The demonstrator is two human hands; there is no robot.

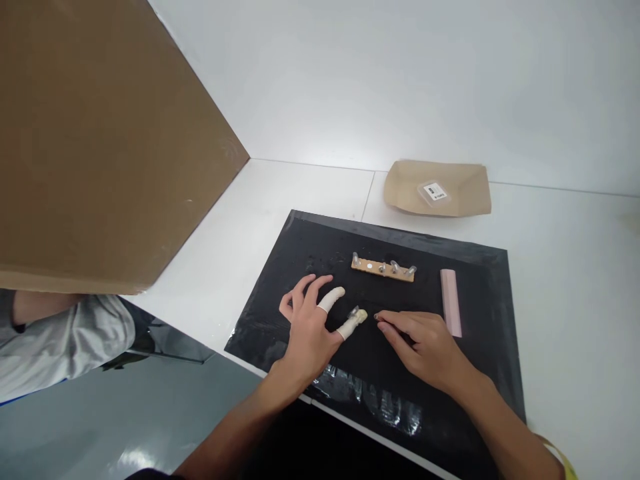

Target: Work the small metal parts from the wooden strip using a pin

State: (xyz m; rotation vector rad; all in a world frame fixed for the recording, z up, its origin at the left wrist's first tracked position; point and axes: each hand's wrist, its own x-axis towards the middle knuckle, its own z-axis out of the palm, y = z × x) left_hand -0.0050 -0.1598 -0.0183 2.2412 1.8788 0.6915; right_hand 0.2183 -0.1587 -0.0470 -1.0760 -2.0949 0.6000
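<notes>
My left hand (310,327) is over the black mat (320,247), its fingers spread, with white finger cots on the index finger and thumb. A small clear piece (354,311) rests at the thumb's tip. My right hand (427,343) pinches a tiny dark metallic piece (377,317) between thumb and index finger, just right of the left thumb. Beyond both hands, a brown strip (370,267) bears several small clear pieces and a white dot. A pink bar (451,303) lies right of the strip, partly behind my right hand.
A brown paper tray (400,193) with a labelled clear packet (434,193) stands on the white table (300,183) at the back. A large cardboard panel (110,133) rises at the left. Below it shows part of another person in grey clothing (90,333).
</notes>
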